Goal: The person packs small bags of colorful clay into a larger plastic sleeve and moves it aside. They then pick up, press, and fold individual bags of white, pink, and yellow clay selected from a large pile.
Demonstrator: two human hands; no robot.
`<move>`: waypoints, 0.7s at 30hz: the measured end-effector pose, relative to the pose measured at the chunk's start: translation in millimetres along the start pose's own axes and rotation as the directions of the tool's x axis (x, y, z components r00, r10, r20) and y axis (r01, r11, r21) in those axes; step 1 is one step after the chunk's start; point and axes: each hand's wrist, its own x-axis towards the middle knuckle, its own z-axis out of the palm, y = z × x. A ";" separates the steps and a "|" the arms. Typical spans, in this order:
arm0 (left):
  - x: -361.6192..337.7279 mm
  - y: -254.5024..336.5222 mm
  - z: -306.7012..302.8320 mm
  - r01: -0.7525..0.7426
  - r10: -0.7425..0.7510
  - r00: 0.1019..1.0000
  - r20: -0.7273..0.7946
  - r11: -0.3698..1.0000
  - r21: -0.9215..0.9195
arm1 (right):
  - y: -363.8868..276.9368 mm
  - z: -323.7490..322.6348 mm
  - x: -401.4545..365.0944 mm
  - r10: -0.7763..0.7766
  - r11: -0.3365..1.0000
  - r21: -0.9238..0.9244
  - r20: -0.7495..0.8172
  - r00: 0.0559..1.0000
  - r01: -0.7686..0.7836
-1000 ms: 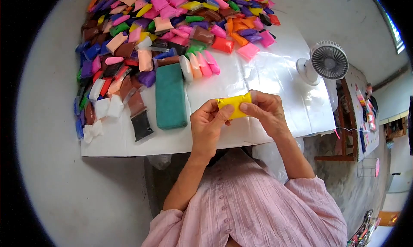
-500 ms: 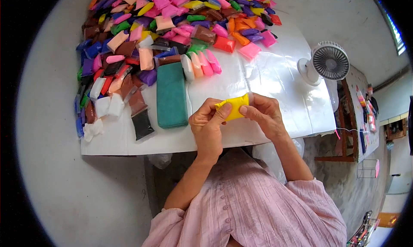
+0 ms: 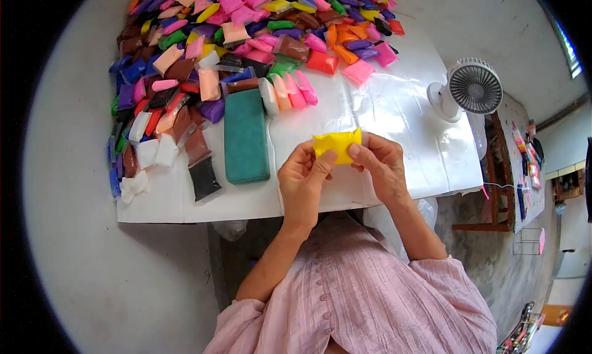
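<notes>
A small yellow packet [image 3: 339,146] of what looks like soft clay is held up over the near part of the table, between both hands. My left hand [image 3: 304,175] pinches its left end, thumb on the front face. At the right end, the thumb and fingers of my right hand [image 3: 380,163] grip it the same way. Left of my hands lies a teal box-like block [image 3: 246,137]. Just beyond it, a white packet [image 3: 269,96], a peach one and two pink packets [image 3: 306,88] stand in a short row.
A large heap of coloured packets [image 3: 234,30] covers the table's far and left side. White sheeting [image 3: 407,120] covers the table. A small white fan [image 3: 473,88] stands at the right edge, with crumpled white tissue [image 3: 134,186] at the left.
The yellow packet has turned more level and faces me more squarely. My left hand has shifted slightly right; both hands keep their hold.
</notes>
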 end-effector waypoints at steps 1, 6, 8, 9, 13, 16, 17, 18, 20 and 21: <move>-0.6 -2.2 -3.2 0.012 -0.012 0.999 0.034 1.000 0.012 | -0.5 1.3 -0.7 0.005 1.000 0.022 -0.017 1.000 -0.004; 1.6 0.8 0.0 -0.117 0.117 0.993 -0.011 0.992 0.045 | 7.7 4.1 -3.9 -0.007 0.997 0.081 0.016 1.000 0.006; 1.1 0.9 3.4 -0.146 0.147 0.989 -0.029 0.989 0.037 | 5.9 5.9 -5.3 0.000 0.996 0.090 0.016 1.000 -0.001; 1.2 0.2 4.3 -0.159 0.159 0.987 -0.028 0.987 0.030 | 3.8 6.6 -6.0 -0.002 0.996 0.087 0.014 1.000 0.000; 1.6 -6.0 0.9 -0.200 0.201 0.979 -0.027 0.979 0.039 | 4.6 4.8 -7.7 -0.002 0.997 0.078 0.033 0.999 -0.001; -0.2 -5.7 1.7 -0.202 0.204 0.978 -0.035 0.978 0.051 | 5.0 4.3 -8.3 -0.006 0.999 0.049 0.030 1.000 0.004; -0.8 -4.6 3.5 -0.194 0.195 0.980 -0.036 0.980 0.039 | 4.8 4.3 -8.7 -0.016 0.999 0.047 0.024 1.000 0.015; -1.6 -2.8 6.4 -0.185 0.186 0.982 -0.036 0.982 0.027 | 4.3 4.3 -9.2 -0.026 0.999 0.044 0.019 0.999 0.025; -2.1 -1.9 8.7 -0.153 0.153 0.988 -0.035 0.988 -0.001 | 1.7 5.1 -9.6 -0.052 0.997 0.062 0.018 0.998 0.051; -2.2 -2.0 8.9 -0.131 0.130 0.991 -0.033 0.991 -0.017 | -0.8 6.5 -9.3 -0.069 0.994 0.083 0.024 0.997 0.066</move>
